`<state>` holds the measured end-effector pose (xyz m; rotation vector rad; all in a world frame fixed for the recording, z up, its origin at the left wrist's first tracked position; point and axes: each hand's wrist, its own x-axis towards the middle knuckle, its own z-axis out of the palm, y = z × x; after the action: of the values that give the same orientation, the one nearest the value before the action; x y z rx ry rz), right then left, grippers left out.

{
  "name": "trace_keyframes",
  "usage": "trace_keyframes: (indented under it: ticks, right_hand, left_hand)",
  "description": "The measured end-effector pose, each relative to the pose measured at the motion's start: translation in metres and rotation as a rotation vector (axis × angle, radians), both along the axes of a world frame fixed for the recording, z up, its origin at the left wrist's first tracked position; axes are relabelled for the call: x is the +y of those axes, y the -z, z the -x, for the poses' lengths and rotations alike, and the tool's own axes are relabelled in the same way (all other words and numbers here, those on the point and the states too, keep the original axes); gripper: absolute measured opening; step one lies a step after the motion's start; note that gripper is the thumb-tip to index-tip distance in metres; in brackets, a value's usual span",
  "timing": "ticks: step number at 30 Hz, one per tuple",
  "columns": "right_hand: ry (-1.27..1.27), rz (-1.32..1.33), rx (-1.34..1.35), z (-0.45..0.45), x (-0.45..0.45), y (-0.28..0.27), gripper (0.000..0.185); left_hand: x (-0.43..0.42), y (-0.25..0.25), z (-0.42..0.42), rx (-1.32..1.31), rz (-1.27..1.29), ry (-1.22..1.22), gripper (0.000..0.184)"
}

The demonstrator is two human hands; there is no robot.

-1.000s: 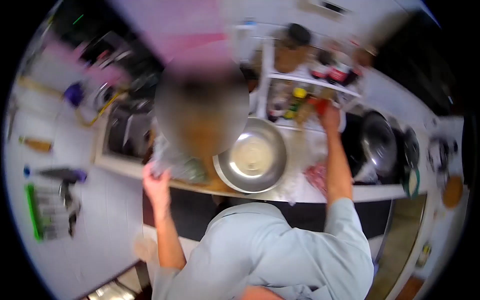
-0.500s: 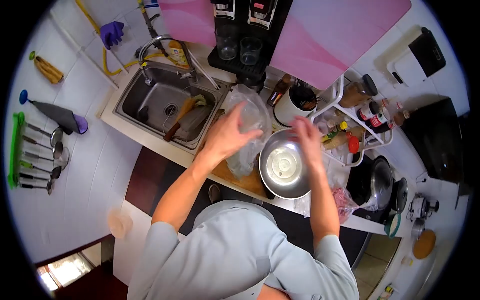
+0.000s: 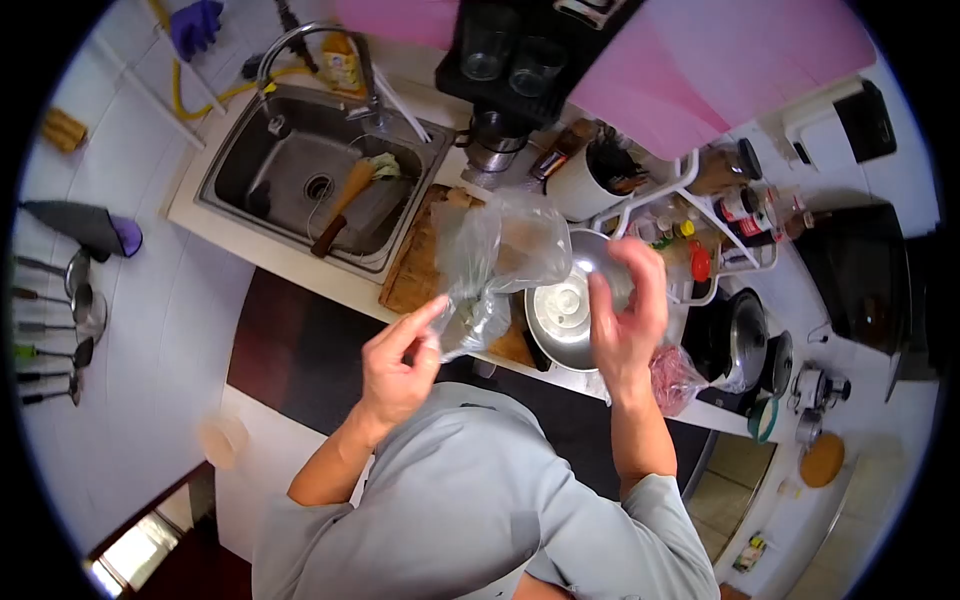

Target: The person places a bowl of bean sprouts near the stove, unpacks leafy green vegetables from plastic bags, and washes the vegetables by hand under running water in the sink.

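A clear plastic bag [image 3: 515,240] spreads over the cutting board [image 3: 412,275] and reaches the metal bowl's left rim. My left hand [image 3: 398,368] pinches the bag's lower left edge between thumb and fingers. Something faintly greenish shows through its lower part; I cannot make out what. Over the right side of the shiny metal bowl [image 3: 560,318], my right hand [image 3: 632,325] is held with thumb and fingers apart, holding nothing. Beside its wrist lies a plastic bag of pinkish-red contents [image 3: 675,380].
Left of the board is a sink [image 3: 235,165] with a wooden-handled knife [image 3: 328,237] and a faucet [image 3: 265,75]. Behind the bowl stand a white utensil holder [image 3: 580,190] and a white rack [image 3: 735,255] of bottles. A lidded pan [image 3: 745,330] sits at right.
My left hand has moved down and left, from over the bag to its lower edge. The bag has opened out and shifted. My right hand has come lower, and the view has tilted.
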<state>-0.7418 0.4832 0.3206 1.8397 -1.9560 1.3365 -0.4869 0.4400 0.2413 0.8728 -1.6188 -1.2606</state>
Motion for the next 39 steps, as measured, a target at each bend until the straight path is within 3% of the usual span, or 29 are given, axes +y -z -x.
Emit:
trace_keyframes:
  ticks: [1,3,6,7,9,11,13,17,19,21,22,23,25,26,27,28,29,33,35,36,38,39]
  right_hand:
    - [-0.147,0.049,0.004,-0.010,0.000,-0.005,0.033]
    - [-0.563,-0.161,0.093,-0.023,-0.014,-0.009,0.037]
    - [-0.652,-0.316,0.146,-0.042,-0.045,0.016,0.036]
    - [-0.663,-0.318,0.151,-0.039,-0.043,0.018,0.036]
    - [-0.557,-0.942,0.200,-0.029,-0.029,0.022,0.034]
    - [-0.502,-0.952,0.232,-0.018,-0.028,0.042,0.030]
    - [-0.249,-1.165,0.197,-0.019,-0.043,0.053,0.019]
    - [-0.281,-0.876,0.251,-0.003,-0.071,0.144,0.035]
    - [-0.371,-0.915,-0.039,0.000,-0.081,0.173,0.035]
    - [-0.423,-0.925,-0.189,0.002,-0.087,0.199,0.035]
    - [-0.435,-0.944,-0.105,0.007,-0.087,0.213,0.036]
    - [-0.441,-0.964,-0.025,0.014,-0.083,0.227,0.036]
    - [-0.441,-1.008,0.131,0.026,-0.066,0.245,0.037]
    - [-0.443,-1.026,0.214,0.031,-0.062,0.250,0.038]
    - [-0.444,-1.024,0.213,0.027,-0.057,0.229,0.038]
    - [-0.433,-1.033,-0.017,0.015,-0.051,0.181,0.041]
    - [-0.415,-1.034,-0.255,0.006,-0.043,0.142,0.045]
    - [-0.229,-1.214,-0.525,0.008,-0.016,0.096,0.046]
    - [-0.115,-0.857,-0.958,0.011,0.012,0.097,0.046]
    - [-0.116,-0.848,-0.961,0.016,0.024,0.101,0.046]
    - [-0.030,-0.376,-1.489,0.026,0.047,0.113,0.042]
    - [-0.075,-0.170,-1.564,0.018,0.051,0.093,0.035]
  left_hand:
    - [0.006,0.002,0.003,0.047,-0.068,0.018,0.046]
    - [0.008,0.004,0.012,0.082,-0.001,0.017,0.051]
    - [0.010,0.004,0.017,0.102,0.008,0.007,0.050]
    - [0.010,0.005,0.018,0.106,0.007,-0.004,0.050]
    - [0.013,0.008,0.017,0.195,0.063,-0.097,0.048]
    - [0.011,0.010,0.019,0.197,0.048,-0.149,0.044]
    - [0.009,0.013,0.027,0.137,0.175,-0.060,0.043]
    - [0.008,0.030,0.035,0.304,-0.063,-0.055,0.037]
    - [-0.010,0.085,0.035,0.203,-0.321,-0.219,0.036]
    - [-0.039,0.181,0.034,-0.187,-0.356,-0.274,0.041]
    - [-0.056,0.251,0.036,-0.363,0.013,-0.409,0.041]
    - [-0.068,0.257,0.037,-0.367,0.014,-0.410,0.041]
    - [-0.085,0.259,0.043,0.164,-0.797,-0.212,0.041]
    - [-0.092,0.257,0.049,0.163,-0.796,-0.211,0.041]
    - [-0.098,0.255,0.054,0.329,-0.750,-0.189,0.043]
    - [-0.105,0.253,0.054,0.491,-0.698,-0.166,0.044]
    - [-0.109,0.245,0.052,0.481,-0.699,-0.162,0.044]
    - [-0.141,0.222,0.029,0.457,-0.812,-0.249,0.036]
    - [-0.161,0.227,0.008,0.255,-0.708,-0.451,0.040]
    - [-0.171,0.230,-0.001,0.093,-0.574,-0.550,0.043]
    - [-0.193,0.253,-0.033,-0.023,-0.377,-0.648,0.047]
    - [-0.211,0.269,-0.055,-0.095,-0.454,-0.707,0.047]
